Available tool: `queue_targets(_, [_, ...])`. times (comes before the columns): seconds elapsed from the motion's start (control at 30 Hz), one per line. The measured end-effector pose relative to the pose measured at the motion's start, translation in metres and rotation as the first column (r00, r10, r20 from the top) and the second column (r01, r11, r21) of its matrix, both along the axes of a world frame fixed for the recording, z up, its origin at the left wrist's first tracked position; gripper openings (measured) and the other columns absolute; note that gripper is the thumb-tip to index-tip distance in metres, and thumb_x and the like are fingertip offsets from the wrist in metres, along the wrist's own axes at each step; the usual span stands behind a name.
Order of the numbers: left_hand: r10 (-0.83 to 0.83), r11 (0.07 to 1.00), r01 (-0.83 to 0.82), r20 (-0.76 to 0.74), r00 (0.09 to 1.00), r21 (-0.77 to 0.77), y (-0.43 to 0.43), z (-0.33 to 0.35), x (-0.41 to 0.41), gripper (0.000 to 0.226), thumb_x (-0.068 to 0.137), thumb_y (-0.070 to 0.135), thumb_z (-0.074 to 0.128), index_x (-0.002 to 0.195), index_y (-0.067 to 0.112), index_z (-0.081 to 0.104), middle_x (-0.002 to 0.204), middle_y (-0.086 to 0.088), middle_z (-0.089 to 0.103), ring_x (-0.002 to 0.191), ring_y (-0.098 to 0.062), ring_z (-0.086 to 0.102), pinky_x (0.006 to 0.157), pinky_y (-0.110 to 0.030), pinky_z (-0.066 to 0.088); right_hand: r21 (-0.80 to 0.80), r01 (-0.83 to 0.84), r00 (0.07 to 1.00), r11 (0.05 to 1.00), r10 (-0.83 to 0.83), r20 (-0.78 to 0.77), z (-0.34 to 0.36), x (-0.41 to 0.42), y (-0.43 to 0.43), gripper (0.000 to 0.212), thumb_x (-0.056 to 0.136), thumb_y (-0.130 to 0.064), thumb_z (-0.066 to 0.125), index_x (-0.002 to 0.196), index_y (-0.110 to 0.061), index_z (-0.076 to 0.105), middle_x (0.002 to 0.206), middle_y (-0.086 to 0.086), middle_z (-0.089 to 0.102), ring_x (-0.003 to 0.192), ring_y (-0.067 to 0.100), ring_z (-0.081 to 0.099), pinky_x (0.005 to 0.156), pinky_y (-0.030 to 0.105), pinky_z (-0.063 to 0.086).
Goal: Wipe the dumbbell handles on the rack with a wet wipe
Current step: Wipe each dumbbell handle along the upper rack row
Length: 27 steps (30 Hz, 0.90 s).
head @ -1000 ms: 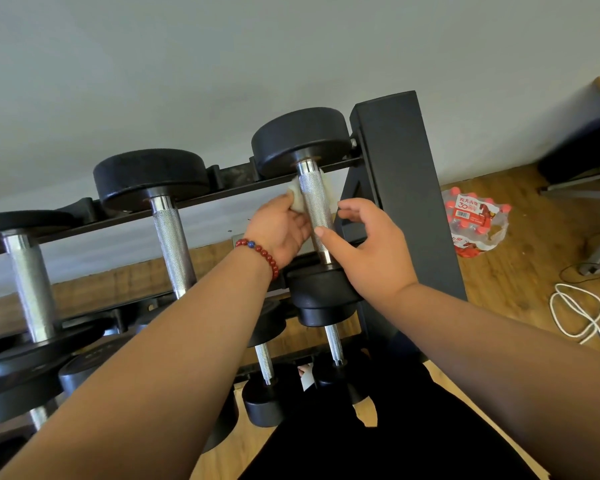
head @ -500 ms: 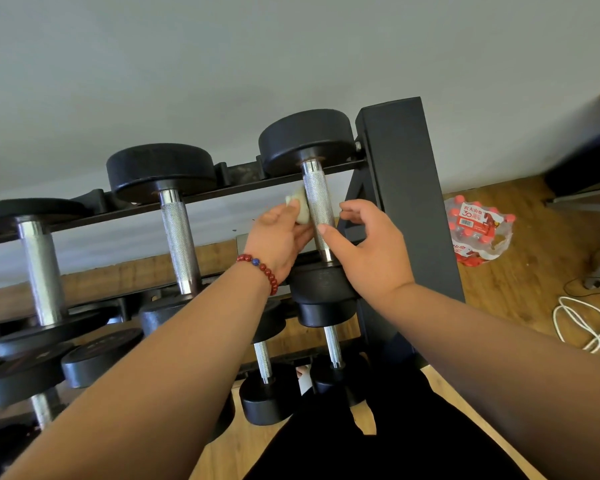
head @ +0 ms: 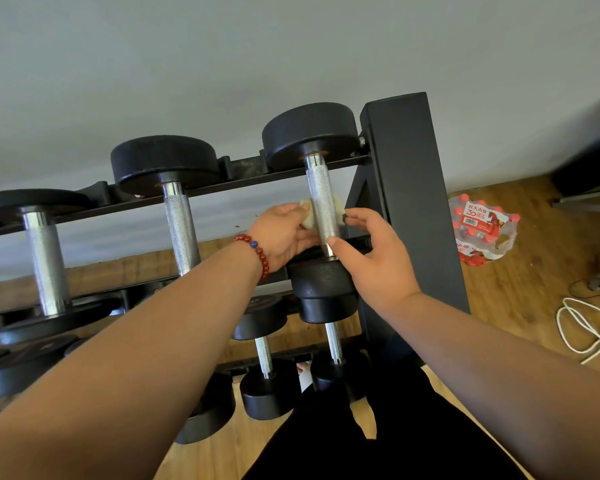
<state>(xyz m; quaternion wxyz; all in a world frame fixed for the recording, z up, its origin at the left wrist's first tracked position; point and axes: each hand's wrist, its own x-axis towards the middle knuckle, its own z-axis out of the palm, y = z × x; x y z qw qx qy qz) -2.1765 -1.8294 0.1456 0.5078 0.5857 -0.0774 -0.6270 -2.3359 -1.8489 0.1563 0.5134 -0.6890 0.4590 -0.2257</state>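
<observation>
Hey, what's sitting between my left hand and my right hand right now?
The head view shows the top row's rightmost dumbbell handle between the left hand and right hand, with the wet wipe looped behind it.

The head-worn camera looks forward and down, close above the dumbbell rack [head: 406, 202].

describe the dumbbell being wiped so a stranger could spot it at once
Find the rack's tall black upright on the right. The top-shelf dumbbell right beside it is the one. Only its knurled handle has a white wet wipe wrapped behind it.
</observation>
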Motion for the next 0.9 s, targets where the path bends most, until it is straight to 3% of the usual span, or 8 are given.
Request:
queue_targets(0.07, [0.029, 0.999, -0.030, -0.020, 0.999, -0.028, -0.002, 0.002, -0.003, 0.029, 0.105, 0.015, 0.035, 0.124, 0.000, 0.053, 0.099, -0.014, 0.068, 0.083, -0.016, 0.072, 0.073, -0.026, 0.060, 0.011, 0.003, 1.000, 1.000, -0.003, 0.007, 0.001, 0.000, -0.001, 0.038, 0.086, -0.030, 0.069, 0.117, -0.038, 0.048, 0.108, -0.028, 0.048, 0.104, -0.014, 0.046, 0.076, 0.000, 0.038])
queue_targets(0.2, [-0.061, 0.998, 0.060, 0.050, 0.997, 0.011, 0.011, -0.001, -0.004, 0.031, 0.105, 0.014, 0.037, 0.125, -0.001, 0.054, 0.103, -0.014, 0.069, 0.089, -0.017, 0.071, 0.077, -0.026, 0.059, 0.019, 0.012, 1.000, 1.000, -0.012, 0.024, -0.002, 0.000, -0.001, 0.036, 0.086, -0.029, 0.069, 0.109, -0.047, 0.048, 0.108, -0.026, 0.052, 0.107, -0.006, 0.049, 0.076, 0.005, 0.041])
queue_targets(0.33, [-0.076, 0.997, 0.074, 0.121, 0.990, 0.022, 0.019, -0.001, 0.000, 0.026, 0.104, 0.011, 0.039, 0.118, 0.001, 0.057, 0.114, -0.019, 0.066, 0.091, -0.017, 0.069, 0.082, -0.025, 0.057, 0.028, 0.032, 0.999, 0.999, -0.032, 0.008, -0.005, -0.001, 0.000, 0.047, 0.086, -0.031, 0.069, 0.129, -0.029, 0.051, 0.115, -0.018, 0.052, 0.114, 0.003, 0.049, 0.086, 0.018, 0.044])
queue_targets(0.47, [0.014, 1.000, -0.014, -0.032, 0.999, -0.010, 0.013, 0.007, 0.001, 0.025, 0.104, 0.017, 0.041, 0.122, 0.007, 0.054, 0.112, -0.017, 0.067, 0.093, -0.021, 0.070, 0.080, -0.030, 0.059, 0.019, 0.016, 0.999, 1.000, -0.016, 0.032, -0.002, -0.001, 0.000, 0.039, 0.086, -0.028, 0.069, 0.119, -0.036, 0.051, 0.108, -0.026, 0.051, 0.108, -0.002, 0.049, 0.075, 0.003, 0.039])
queue_targets(0.6, [0.029, 1.000, -0.029, -0.026, 0.999, -0.003, 0.010, 0.004, -0.002, 0.033, 0.104, 0.017, 0.039, 0.129, -0.001, 0.050, 0.118, -0.021, 0.065, 0.099, -0.024, 0.069, 0.082, -0.031, 0.059, 0.012, 0.003, 0.999, 1.000, -0.004, 0.049, 0.000, -0.001, 0.001, 0.037, 0.086, -0.027, 0.069, 0.102, -0.051, 0.045, 0.104, -0.028, 0.051, 0.104, 0.000, 0.053, 0.071, 0.004, 0.041])
queue_targets(0.77, [-0.187, 0.980, 0.179, 0.086, 0.979, 0.090, 0.014, 0.008, 0.005, 0.029, 0.105, 0.013, 0.036, 0.125, -0.002, 0.052, 0.114, -0.019, 0.064, 0.098, -0.023, 0.066, 0.080, -0.025, 0.056, 0.011, 0.041, 0.999, 0.999, -0.041, 0.025, -0.007, -0.001, 0.000, 0.040, 0.086, -0.032, 0.069, 0.123, -0.031, 0.054, 0.112, -0.019, 0.055, 0.097, 0.008, 0.055, 0.080, 0.022, 0.047])
queue_targets(0.9, [-0.213, 0.975, 0.207, 0.076, 0.974, 0.078, 0.005, 0.014, 0.011, 0.029, 0.104, 0.004, 0.035, 0.125, -0.003, 0.052, 0.119, -0.021, 0.063, 0.096, -0.019, 0.067, 0.078, -0.027, 0.058, 0.013, 0.034, 0.998, 0.999, -0.034, 0.051, -0.007, -0.001, 0.000, 0.037, 0.086, -0.030, 0.069, 0.118, -0.034, 0.052, 0.113, -0.015, 0.056, 0.096, 0.001, 0.056, 0.077, 0.016, 0.046])
